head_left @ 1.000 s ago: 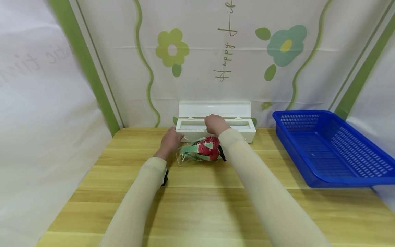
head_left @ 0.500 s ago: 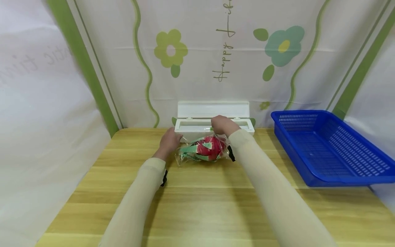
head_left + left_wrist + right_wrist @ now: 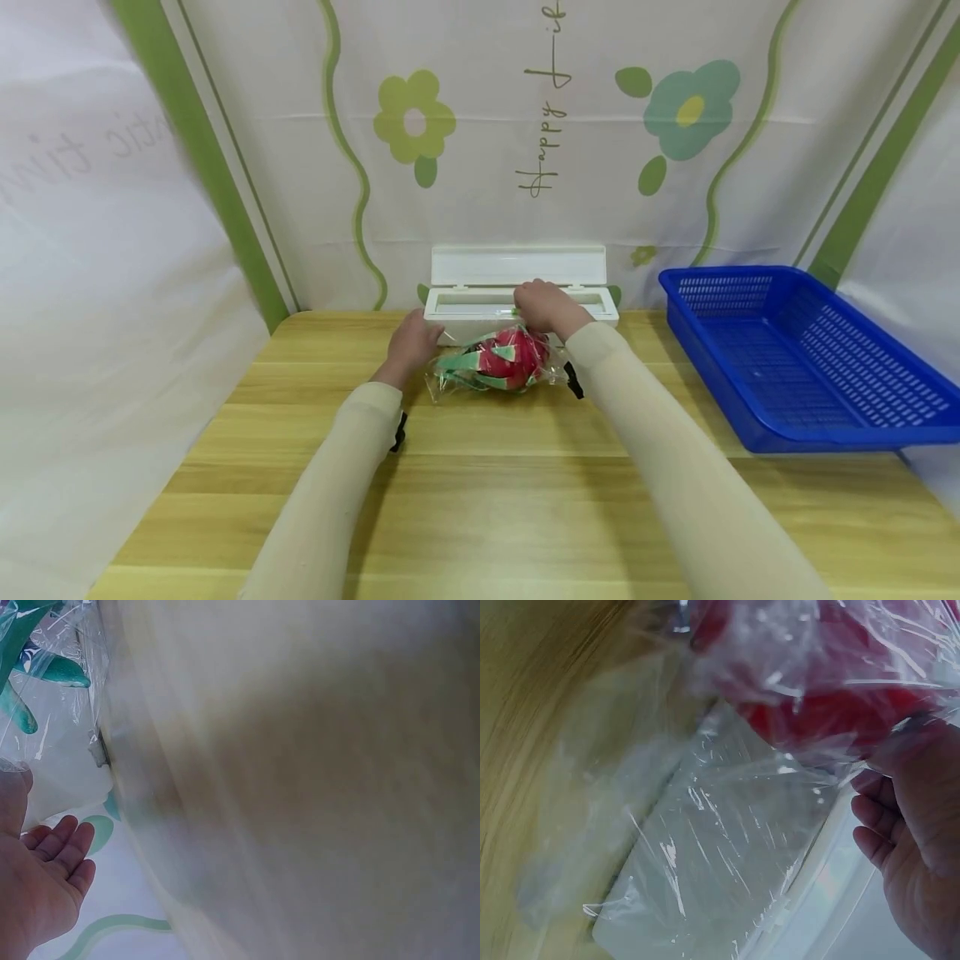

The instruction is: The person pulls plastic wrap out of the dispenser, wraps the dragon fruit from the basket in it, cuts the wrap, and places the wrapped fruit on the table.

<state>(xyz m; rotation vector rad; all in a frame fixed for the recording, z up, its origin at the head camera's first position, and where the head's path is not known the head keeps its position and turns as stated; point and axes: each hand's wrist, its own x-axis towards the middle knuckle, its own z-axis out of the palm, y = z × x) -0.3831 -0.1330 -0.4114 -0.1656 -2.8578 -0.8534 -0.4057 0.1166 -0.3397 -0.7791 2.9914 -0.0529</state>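
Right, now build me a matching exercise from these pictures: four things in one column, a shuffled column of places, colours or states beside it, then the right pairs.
Things:
1. Basket
2. Box
3. Wrapped bundle
4. Left hand

Places, colours, states:
A. red and green
B. at the left end of the box
C. white, with its lid raised
D. blue, to the right of the box

Right pairs: 1-D, 2-C, 3-A, 4-B
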